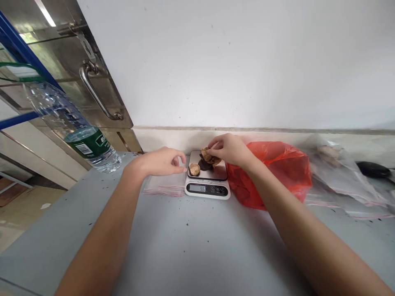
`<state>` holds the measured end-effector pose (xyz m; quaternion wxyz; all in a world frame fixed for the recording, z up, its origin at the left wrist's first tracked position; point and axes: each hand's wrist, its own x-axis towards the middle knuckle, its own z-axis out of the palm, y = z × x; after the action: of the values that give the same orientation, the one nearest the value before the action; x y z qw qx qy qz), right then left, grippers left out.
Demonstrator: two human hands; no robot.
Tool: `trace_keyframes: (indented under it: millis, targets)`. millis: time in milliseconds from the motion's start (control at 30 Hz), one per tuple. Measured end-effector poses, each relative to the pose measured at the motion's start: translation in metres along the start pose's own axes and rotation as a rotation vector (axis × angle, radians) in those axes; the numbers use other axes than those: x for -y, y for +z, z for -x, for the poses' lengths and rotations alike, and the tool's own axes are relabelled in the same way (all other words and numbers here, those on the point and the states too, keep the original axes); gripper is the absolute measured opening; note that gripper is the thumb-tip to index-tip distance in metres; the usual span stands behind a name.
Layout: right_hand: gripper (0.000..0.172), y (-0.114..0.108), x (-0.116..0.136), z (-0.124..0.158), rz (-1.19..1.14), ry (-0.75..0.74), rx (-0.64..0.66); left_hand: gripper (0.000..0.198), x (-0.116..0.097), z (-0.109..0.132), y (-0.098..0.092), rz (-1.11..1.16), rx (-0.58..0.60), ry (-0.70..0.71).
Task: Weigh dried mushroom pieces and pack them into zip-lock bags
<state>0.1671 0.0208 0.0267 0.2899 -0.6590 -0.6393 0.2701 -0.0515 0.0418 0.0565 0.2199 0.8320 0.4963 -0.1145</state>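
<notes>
Bare forearms (103, 228) reach frame centre, right hand (232, 150) pinching a brown, crinkled, dry-looking clump (204, 153), likely light, brittle, best held by its sides, left hand (163, 161) empty, fingers apart.

Scale display (196, 188) digits 9, 6, buttons (217, 189) M, T

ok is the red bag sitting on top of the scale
No, the red bag sits on the grey table, to the right of the scale.

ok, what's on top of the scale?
A pale round lump and a dark piece; right hand holds a brown piece, resting or lifted unclear. Plate beneath them is hidden.
</notes>
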Motion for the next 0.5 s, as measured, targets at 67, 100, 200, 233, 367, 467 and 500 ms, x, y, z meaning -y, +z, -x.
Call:
trace_keyframes:
  millis: [67, 100, 200, 233, 367, 467, 500]
  targets:
    - [0.006, 0.001, 0.001, -0.001, 0.013, -0.006, 0.011, 0.049, -0.001, -0.002, 0.002, 0.012, -0.023, 0.011]
    - [0.006, 0.000, 0.002, -0.001, 0.014, -0.006, 0.019, 0.054, -0.001, -0.004, 0.004, 0.009, -0.019, 0.015]
    - [0.026, -0.005, 0.003, 0.001, 0.046, -0.016, 0.074, 0.067, 0.000, -0.007, 0.006, -0.019, 0.039, 0.008]
    - [0.036, -0.007, 0.003, 0.001, 0.067, -0.019, 0.078, 0.069, 0.001, -0.008, 0.007, -0.028, 0.057, -0.004]
    - [0.044, -0.007, -0.001, -0.003, 0.141, 0.009, -0.034, 0.061, 0.002, -0.012, 0.012, -0.032, 0.057, -0.010]
    - [0.032, -0.004, -0.006, -0.007, 0.154, 0.034, -0.037, 0.054, 0.003, -0.016, 0.015, -0.024, 0.018, 0.011]
    - [0.027, -0.003, -0.008, -0.008, 0.154, 0.042, -0.022, 0.052, 0.003, -0.017, 0.016, -0.021, 0.005, 0.014]
